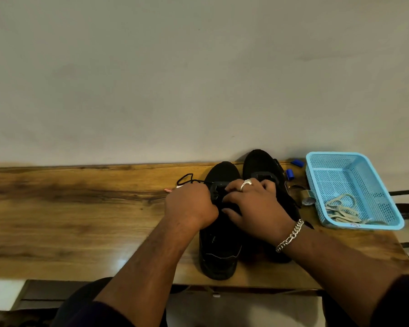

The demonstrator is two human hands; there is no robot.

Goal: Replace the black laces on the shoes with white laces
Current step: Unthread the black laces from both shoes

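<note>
Two shoes (219,232) sit side by side at the table's (80,220) right end, toes to the wall; a basket (354,192) (laces (340,208) inside) stands rightward

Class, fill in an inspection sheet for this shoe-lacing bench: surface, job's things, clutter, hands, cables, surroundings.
Surface: wooden table, glossy, against the wall.
Job's things: two black shoes side by side; black lace loops out left of the near shoe; pale laces lie in the blue basket.
Clutter: two blue caps, tape roll beside the basket.
Hands: left hand curled at the black lace; right hand rests over the shoes, ring and bracelet on.
Cables: nothing seen.
Surroundings: plain wall.
</note>
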